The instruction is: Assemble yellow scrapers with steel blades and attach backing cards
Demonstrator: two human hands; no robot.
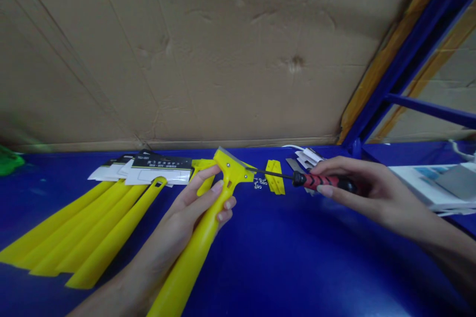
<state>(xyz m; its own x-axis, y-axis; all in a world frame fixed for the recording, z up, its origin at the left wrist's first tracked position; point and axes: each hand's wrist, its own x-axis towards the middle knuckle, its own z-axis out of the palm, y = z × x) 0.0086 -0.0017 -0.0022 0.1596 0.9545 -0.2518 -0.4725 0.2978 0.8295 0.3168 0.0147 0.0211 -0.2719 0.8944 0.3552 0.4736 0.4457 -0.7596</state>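
My left hand (193,213) grips the long handle of a yellow plastic scraper (208,223), just below its wide head. A thin metal blade edge shows along the far side of the head. My right hand (360,190) is shut on a screwdriver (316,181) with a red and black handle. Its thin black shaft reaches left, and the tip meets the scraper head at its right side. Several small screws (257,184) lie on the blue surface just below that tip. A small yellow plastic piece (275,177) lies next to them.
Several yellow scrapers (74,233) lie side by side at the left, below white and black packaging cards (156,168). Metal blades and white papers (305,158) sit behind my right hand. A white box stack (431,183) stands at the right. Cardboard and a blue frame stand behind.
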